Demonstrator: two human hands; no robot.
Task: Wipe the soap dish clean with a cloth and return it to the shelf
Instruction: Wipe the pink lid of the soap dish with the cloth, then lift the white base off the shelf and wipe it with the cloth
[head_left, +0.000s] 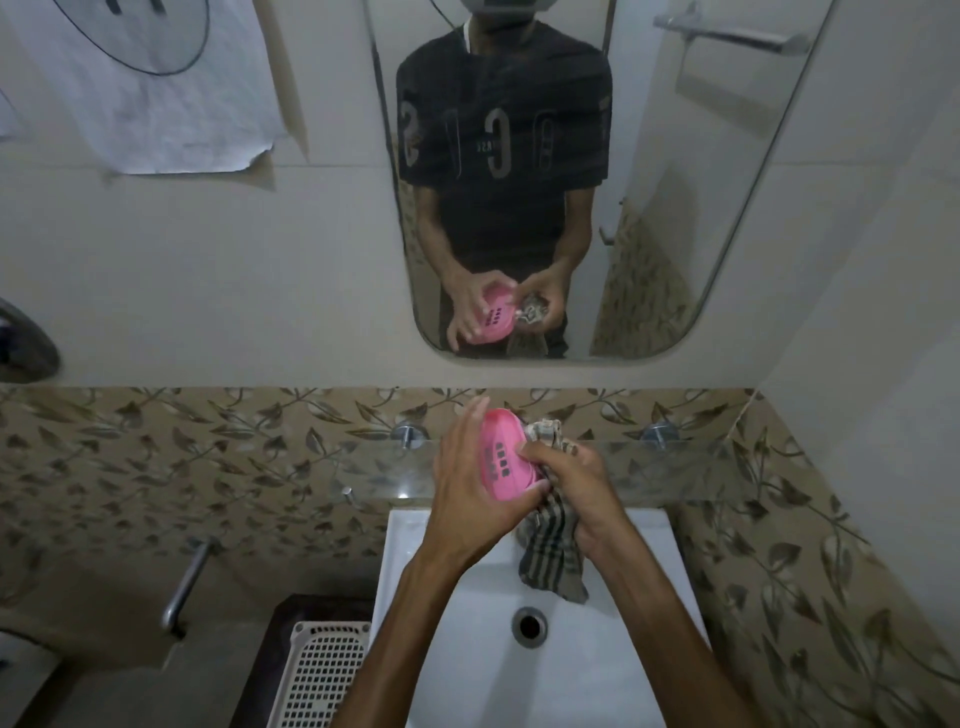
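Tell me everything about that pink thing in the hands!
It is a pink soap dish, oval, plastic-looking, with two rows of small dark drain slots. It is held tilted above the white sink, before the glass shelf. The left hand holds it, and the right hand presses a striped cloth against its edge.

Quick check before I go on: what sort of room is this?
Most likely a home bathroom: a white sink below a wall mirror, a glass shelf between them, leaf-patterned tiles around.

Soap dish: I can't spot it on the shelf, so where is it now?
The pink soap dish is centre frame, held in the left hand above the sink, before the glass shelf; the right hand presses the cloth against it.
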